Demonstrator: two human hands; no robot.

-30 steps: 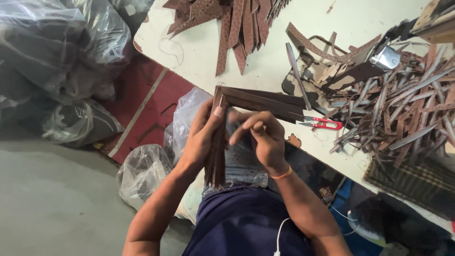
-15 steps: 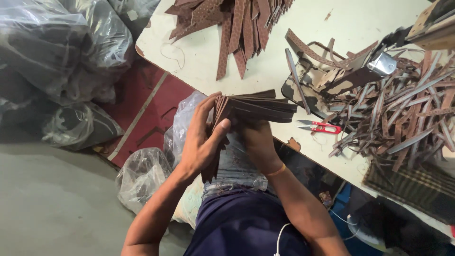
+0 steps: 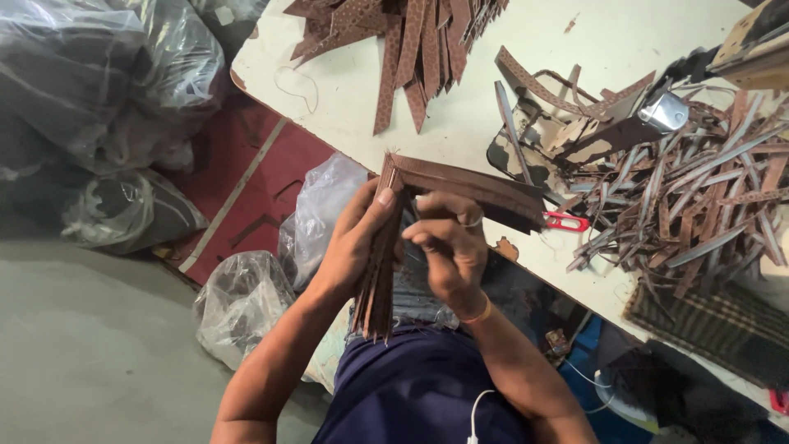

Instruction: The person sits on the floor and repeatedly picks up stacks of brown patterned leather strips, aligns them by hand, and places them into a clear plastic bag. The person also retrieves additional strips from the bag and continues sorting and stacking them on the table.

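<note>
A thick bundle of brown leather strips (image 3: 460, 182) is bent at a corner, one part lying over the table edge and the other part hanging down toward my lap. My left hand (image 3: 355, 238) is closed around the hanging part, thumb up near the bend. My right hand (image 3: 448, 247) sits just right of it, under the bundle's flat part, fingers curled against the strips, a ring on one finger and a thin band at the wrist.
The white table (image 3: 345, 90) carries a fan of brown perforated strips (image 3: 411, 41) at the back, a tangled heap of strip offcuts (image 3: 690, 197) at right, red-handled snips (image 3: 567, 220) and a metal clip (image 3: 662, 111). Clear plastic bags (image 3: 246, 304) lie on the floor at left.
The bundle has been squared up at its bend and lifted slightly. My right hand has shifted from under the strips to their near side, fingers now visible.
</note>
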